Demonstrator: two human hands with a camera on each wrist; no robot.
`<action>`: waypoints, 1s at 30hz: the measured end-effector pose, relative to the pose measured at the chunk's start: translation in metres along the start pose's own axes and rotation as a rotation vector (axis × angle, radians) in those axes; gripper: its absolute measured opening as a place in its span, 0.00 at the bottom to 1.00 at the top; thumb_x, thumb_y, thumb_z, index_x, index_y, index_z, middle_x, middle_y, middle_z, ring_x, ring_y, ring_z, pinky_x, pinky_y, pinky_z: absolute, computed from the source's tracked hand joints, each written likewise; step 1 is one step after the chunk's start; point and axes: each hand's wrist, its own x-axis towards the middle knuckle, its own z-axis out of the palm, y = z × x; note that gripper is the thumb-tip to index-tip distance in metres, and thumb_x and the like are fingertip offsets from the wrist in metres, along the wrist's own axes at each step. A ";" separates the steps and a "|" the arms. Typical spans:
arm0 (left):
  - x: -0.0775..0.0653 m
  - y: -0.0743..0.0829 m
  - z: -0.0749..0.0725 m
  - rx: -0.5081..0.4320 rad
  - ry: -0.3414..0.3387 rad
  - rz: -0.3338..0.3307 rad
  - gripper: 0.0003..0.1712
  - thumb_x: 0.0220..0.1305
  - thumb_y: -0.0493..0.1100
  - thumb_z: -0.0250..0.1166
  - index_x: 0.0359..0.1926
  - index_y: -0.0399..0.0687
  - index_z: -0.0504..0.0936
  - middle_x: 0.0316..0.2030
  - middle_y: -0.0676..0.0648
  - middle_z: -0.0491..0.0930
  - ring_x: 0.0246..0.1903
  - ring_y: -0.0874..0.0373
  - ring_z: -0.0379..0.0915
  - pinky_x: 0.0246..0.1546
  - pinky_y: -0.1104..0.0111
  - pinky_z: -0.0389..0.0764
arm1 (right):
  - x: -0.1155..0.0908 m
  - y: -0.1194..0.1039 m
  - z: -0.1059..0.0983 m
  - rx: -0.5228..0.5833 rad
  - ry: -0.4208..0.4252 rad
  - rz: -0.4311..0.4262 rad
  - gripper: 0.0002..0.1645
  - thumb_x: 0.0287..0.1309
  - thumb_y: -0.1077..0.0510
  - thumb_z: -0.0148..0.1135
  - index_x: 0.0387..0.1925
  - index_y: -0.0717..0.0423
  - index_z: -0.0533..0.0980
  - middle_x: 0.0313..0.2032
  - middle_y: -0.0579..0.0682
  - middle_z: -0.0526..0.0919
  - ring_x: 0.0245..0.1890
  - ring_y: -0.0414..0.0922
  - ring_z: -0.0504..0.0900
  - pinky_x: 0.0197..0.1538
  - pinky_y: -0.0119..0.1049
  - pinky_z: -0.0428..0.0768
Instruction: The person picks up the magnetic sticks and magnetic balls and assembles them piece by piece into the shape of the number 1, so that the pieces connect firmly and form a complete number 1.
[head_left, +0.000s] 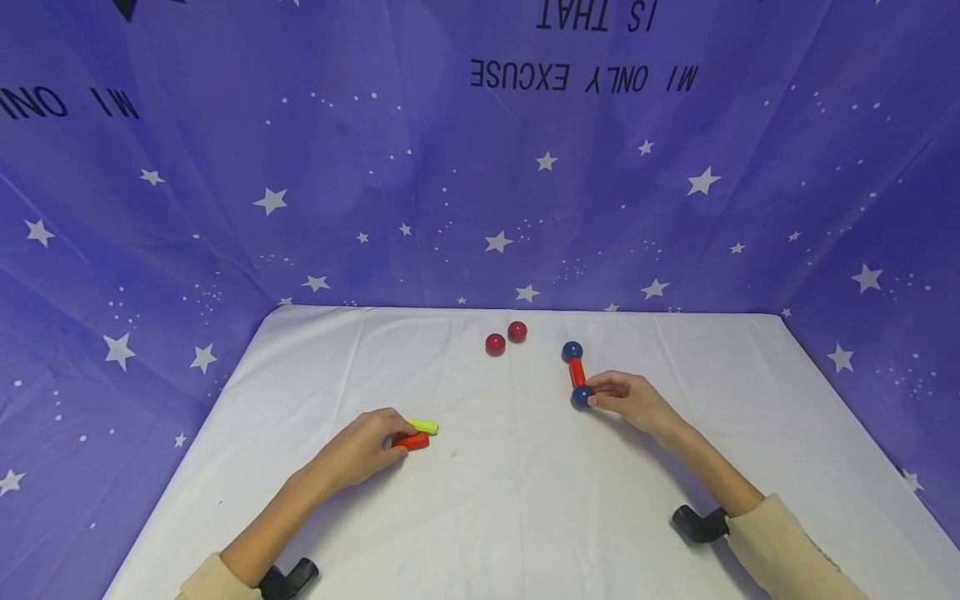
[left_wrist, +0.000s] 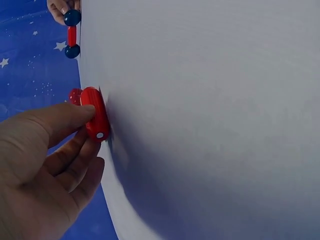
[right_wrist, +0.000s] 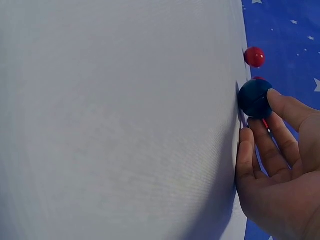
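On the left of the white table, my left hand (head_left: 367, 446) pinches a red magnetic stick (head_left: 412, 442) and a yellow-green one (head_left: 424, 427) lying side by side. The left wrist view shows the thumb over the red stick (left_wrist: 97, 117), whose end has a pale round tip; the yellow-green one is hidden there. Further right, my right hand (head_left: 630, 404) holds the near blue ball (head_left: 582, 397) between thumb and fingers. That ball joins another red stick (head_left: 577, 372), with a second blue ball (head_left: 572, 351) on its far end.
Two red balls (head_left: 495, 344) lie close together near the table's back edge, left of the blue-ended piece. A purple star-patterned cloth (head_left: 465, 200) hangs behind and along both sides of the white table (head_left: 510, 517). Black wrist mounts (head_left: 701, 525) sit under the forearms.
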 end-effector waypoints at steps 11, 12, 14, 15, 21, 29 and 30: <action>0.005 0.005 0.001 0.113 0.022 0.004 0.12 0.54 0.37 0.76 0.41 0.43 0.87 0.33 0.55 0.81 0.33 0.62 0.75 0.36 0.63 0.79 | 0.003 0.001 0.000 -0.016 -0.008 0.005 0.23 0.61 0.52 0.70 0.55 0.57 0.79 0.49 0.53 0.85 0.52 0.49 0.81 0.57 0.46 0.75; 0.005 0.006 0.001 0.106 0.021 0.001 0.12 0.54 0.37 0.76 0.40 0.43 0.87 0.34 0.54 0.82 0.33 0.62 0.75 0.36 0.63 0.79 | 0.004 0.001 0.000 -0.017 -0.007 0.006 0.23 0.61 0.52 0.70 0.55 0.57 0.80 0.49 0.53 0.85 0.52 0.49 0.81 0.57 0.45 0.75; 0.006 0.008 0.000 0.079 0.021 -0.001 0.12 0.54 0.37 0.75 0.41 0.43 0.88 0.34 0.55 0.82 0.32 0.62 0.74 0.36 0.64 0.79 | 0.003 0.000 0.000 -0.011 -0.008 0.003 0.23 0.61 0.52 0.70 0.55 0.57 0.80 0.49 0.53 0.85 0.52 0.49 0.81 0.57 0.45 0.75; 0.006 0.010 0.000 0.060 0.021 0.000 0.12 0.54 0.36 0.75 0.41 0.43 0.88 0.34 0.55 0.82 0.33 0.63 0.74 0.37 0.65 0.78 | 0.003 0.001 0.000 -0.012 -0.011 -0.004 0.23 0.61 0.52 0.70 0.55 0.58 0.79 0.49 0.54 0.85 0.52 0.50 0.81 0.57 0.46 0.75; 0.015 0.024 0.002 -0.087 0.018 -0.010 0.11 0.55 0.37 0.75 0.41 0.44 0.88 0.33 0.56 0.84 0.31 0.65 0.75 0.36 0.68 0.79 | 0.002 0.001 -0.001 0.002 -0.012 -0.006 0.23 0.61 0.52 0.70 0.55 0.58 0.79 0.49 0.54 0.85 0.52 0.50 0.81 0.56 0.46 0.75; 0.038 0.042 0.019 -0.321 0.034 -0.033 0.08 0.58 0.36 0.73 0.40 0.42 0.87 0.29 0.56 0.83 0.29 0.63 0.77 0.34 0.70 0.81 | 0.002 0.002 -0.001 0.017 -0.010 -0.009 0.23 0.62 0.54 0.69 0.56 0.60 0.78 0.49 0.55 0.85 0.52 0.51 0.81 0.57 0.46 0.75; 0.042 0.044 0.022 -0.355 0.030 -0.038 0.08 0.58 0.35 0.72 0.39 0.42 0.87 0.29 0.56 0.83 0.29 0.63 0.78 0.34 0.70 0.81 | 0.001 0.002 -0.001 0.018 -0.012 -0.009 0.23 0.62 0.54 0.69 0.56 0.60 0.79 0.49 0.55 0.85 0.52 0.50 0.81 0.56 0.46 0.75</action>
